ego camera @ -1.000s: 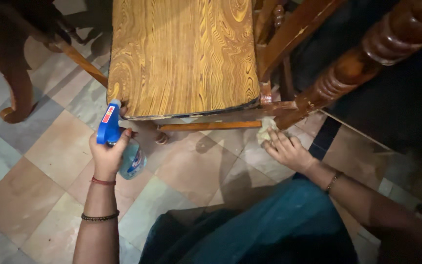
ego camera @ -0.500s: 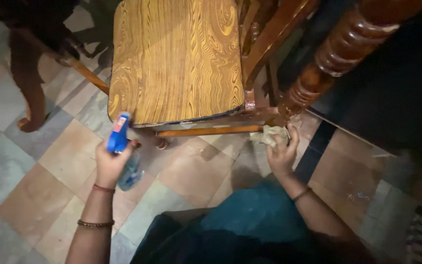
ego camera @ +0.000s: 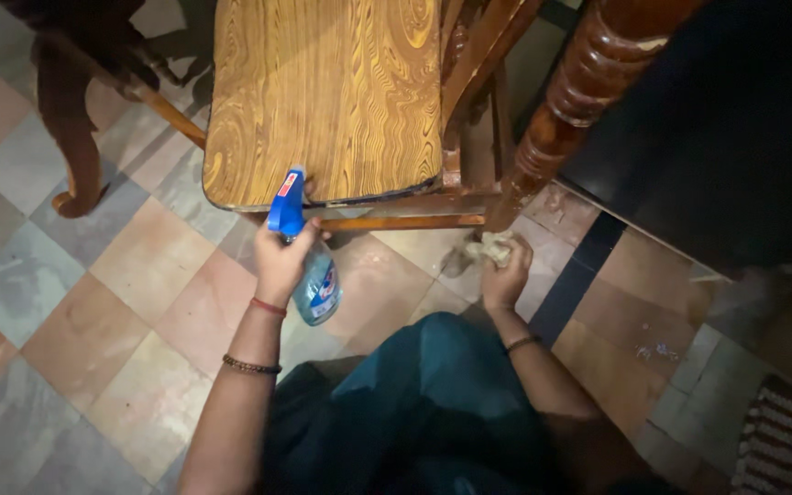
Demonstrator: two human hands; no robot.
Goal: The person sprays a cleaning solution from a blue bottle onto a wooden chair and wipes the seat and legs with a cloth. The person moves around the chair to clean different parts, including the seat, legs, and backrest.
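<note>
Under the chair: both hands work low, near the floor tiles [ego camera: 139,266], beside the seat's front edge.
Left hand [ego camera: 281,261]: clenched around a spray bottle [ego camera: 309,275], its blue trigger head up by the seat's rim and the clear body hanging below the fist.
Right hand [ego camera: 504,275]: gripping a pale cloth [ego camera: 490,247], pressed at the foot of the turned leg [ego camera: 556,119], where that meets the tiles.
Chair [ego camera: 332,92]: grained wooden seat, its rung [ego camera: 396,222] running from just past the bottle's head across to near the cloth.
Table [ego camera: 735,119]: dark slab to the right, above the turned leg.
Doing it well: I judge the wiping goes best with the cloth wrapped round the leg's grooves and pushed into the joint at the floor, the nozzle kept pointed at the wood and away from the face, with short bursts so nothing pools on the tiles.
Changed since half a second ago: the bottle sits further right and closer to the rung; the cloth hand is lower against the leg's base; the view has swung so more of the striped mat [ego camera: 786,440] shows at bottom right.
</note>
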